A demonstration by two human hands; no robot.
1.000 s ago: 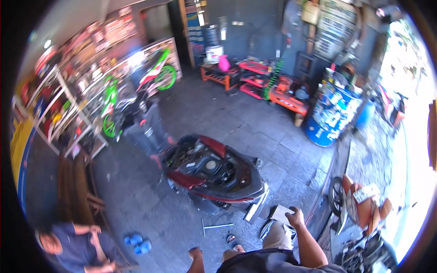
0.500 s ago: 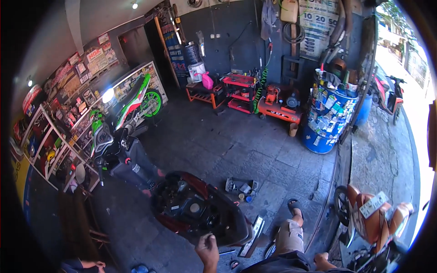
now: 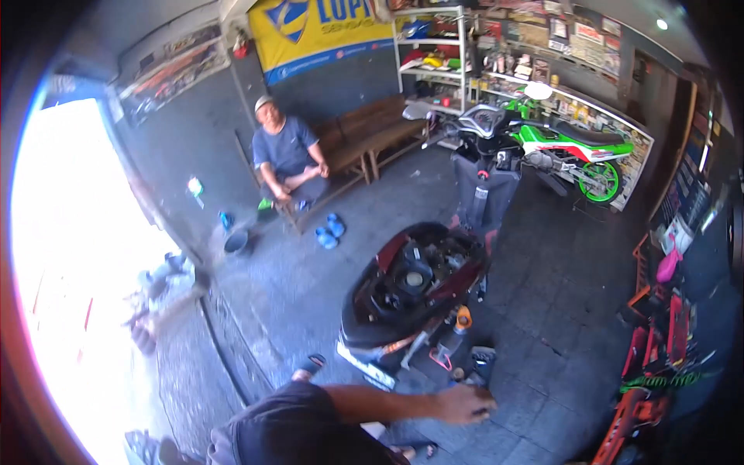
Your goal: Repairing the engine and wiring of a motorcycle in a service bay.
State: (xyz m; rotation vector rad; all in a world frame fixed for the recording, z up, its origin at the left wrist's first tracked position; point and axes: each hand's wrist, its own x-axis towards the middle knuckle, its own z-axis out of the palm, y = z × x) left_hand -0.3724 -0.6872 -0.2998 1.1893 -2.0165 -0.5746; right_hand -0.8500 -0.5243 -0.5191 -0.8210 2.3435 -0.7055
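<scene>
My left hand (image 3: 465,404) reaches out to the right over the floor at the lower edge, its arm crossing in front of my body. The fingers look loosely curled but are blurred, and I see nothing in them. My right hand is out of view. Just beyond is a partly stripped scooter (image 3: 415,279), its seat off and its dark red and black rear body bare on top. Beside its tail stand a clear container with an orange top (image 3: 463,318) and a small dark parts tray (image 3: 480,360). A long white-and-dark strip (image 3: 364,368) lies below the tail.
A person (image 3: 287,151) sits on a wooden bench (image 3: 349,143) by the far wall, with blue sandals (image 3: 329,230) on the floor and a dark bucket (image 3: 235,242) nearby. Behind the scooter stands a green motorcycle (image 3: 570,147). Red tool shelves (image 3: 659,341) line the right.
My view has swung left, bringing in the bench, the seated person and a bright opening. My left arm now stretches rightward across the lower picture; my right hand has left view.
</scene>
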